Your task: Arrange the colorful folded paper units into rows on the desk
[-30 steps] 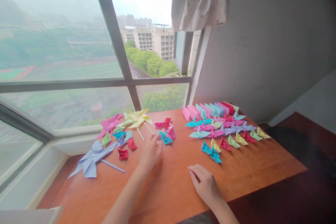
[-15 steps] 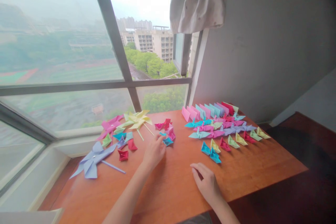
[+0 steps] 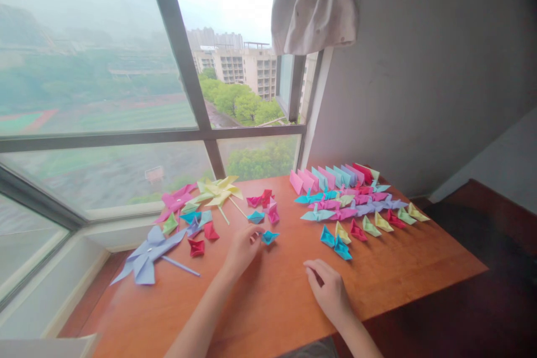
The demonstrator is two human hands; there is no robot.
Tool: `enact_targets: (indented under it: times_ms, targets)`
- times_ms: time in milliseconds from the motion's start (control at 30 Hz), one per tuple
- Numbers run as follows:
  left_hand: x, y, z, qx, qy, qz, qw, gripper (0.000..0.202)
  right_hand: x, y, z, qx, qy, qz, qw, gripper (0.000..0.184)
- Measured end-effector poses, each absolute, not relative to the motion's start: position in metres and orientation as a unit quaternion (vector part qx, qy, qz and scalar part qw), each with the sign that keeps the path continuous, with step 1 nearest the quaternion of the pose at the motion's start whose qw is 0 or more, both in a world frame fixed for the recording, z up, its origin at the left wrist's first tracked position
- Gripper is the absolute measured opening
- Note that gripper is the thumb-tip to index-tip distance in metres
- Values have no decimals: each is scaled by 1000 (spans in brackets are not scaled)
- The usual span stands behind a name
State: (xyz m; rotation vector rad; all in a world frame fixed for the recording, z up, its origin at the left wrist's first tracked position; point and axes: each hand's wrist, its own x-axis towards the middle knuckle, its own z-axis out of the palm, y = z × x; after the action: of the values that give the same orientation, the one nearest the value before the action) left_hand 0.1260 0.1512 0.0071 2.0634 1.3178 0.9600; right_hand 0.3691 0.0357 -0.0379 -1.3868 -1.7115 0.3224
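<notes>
My left hand point(image 3: 245, 249) is low over the table with thumb and fingers drawn together at the left tip of a blue paper boat point(image 3: 269, 238). Just beyond it sit another blue paper boat point(image 3: 255, 217), a pink paper boat point(image 3: 273, 212) and red-pink paper boats point(image 3: 266, 197). My right hand point(image 3: 328, 290) rests on the wooden table point(image 3: 285, 302), fingers loosely bent with a gap at the thumb, holding nothing. Nearest to it is a blue paper boat point(image 3: 342, 248) at the front of the right group.
Paper pinwheels point(image 3: 150, 254) and small boats point(image 3: 196, 248) lie on the left. On the right stand rows of folded paper pieces point(image 3: 325, 178), paper cranes point(image 3: 319, 213) and more boats point(image 3: 371, 227). A window point(image 3: 205, 133) and a wall point(image 3: 398, 95) border the table.
My left hand has drawn back slightly toward me, and the blue boat at its fingertips has come nearer. The other blue boat is now uncovered. My right hand stays put.
</notes>
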Motion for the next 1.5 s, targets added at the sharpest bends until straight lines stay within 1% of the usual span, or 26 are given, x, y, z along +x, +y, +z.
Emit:
enact_targets:
  times_ms: [133,300,533,700,800,933,1067,1200,1333,1500]
  targets:
    - [125,130,14,749,477,361,287,23,369,35,-39,-555,-700,135,429,27]
    - [129,99,17,750,457,341,334,25,368,33,-38,-551,-706,155,417,24]
    - [139,65,6,731,452,335,385,26,359,22,-26,-538,-695,234,417,22]
    - [142,52,-1,723,458,342,388,27,350,14,-20,-506,-728,242,394,17]
    - [143,50,-4,732,458,333,378,26,348,13,-21,-506,-738,230,382,19]
    - [144,49,-5,736,469,332,358,20,350,14,-22,-514,-723,223,404,18]
    - [143,49,-5,741,471,326,351,18,363,14,-17,-535,-690,178,453,15]
    - [142,49,-5,750,471,311,343,18,392,15,-2,-573,-652,88,489,13]
    - [141,49,-4,758,468,307,334,18,435,15,9,-636,-599,-12,486,15]
    - [141,48,-2,760,468,310,327,18,486,12,-5,-703,-542,-98,450,30]
